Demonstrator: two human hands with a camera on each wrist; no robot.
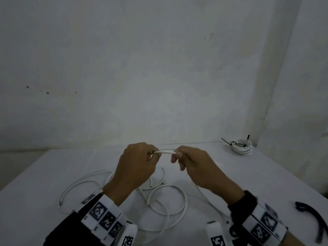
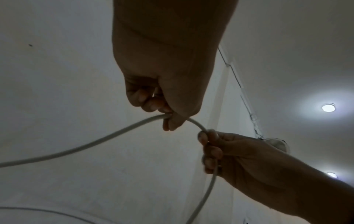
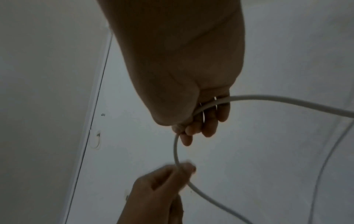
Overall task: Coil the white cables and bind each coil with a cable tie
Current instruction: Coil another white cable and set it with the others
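Both hands are raised above the middle of the bench (image 1: 53, 167), knuckles toward the head camera, held close together with a short gap between them. The left hand (image 1: 135, 167) has its fingers (image 2: 147, 98) curled in and pinches the white cable (image 1: 166, 152) between thumb and fingertips; from the left wrist view the cable leaves this pinch and sweeps away to the left in a long curve. The right hand (image 1: 198, 170) also grasps the same cable, its thumb and forefinger pinching it while the other fingers (image 3: 210, 124) curl loosely around the strand that runs on across the palm and out to the right. Between the two pinches the cable forms a short, slightly bowed span, level with the fingertips.

The remainder of this cable lies in loose, uneven loops (image 1: 166, 199) on the bench beneath and in front of the wrists, towards the near edge, one cut end showing among them. Near the far right corner rests a finished coil (image 1: 242, 149), bound with a black cable tie (image 1: 229, 142). A spare black tie (image 1: 314, 215) lies at the near right edge.
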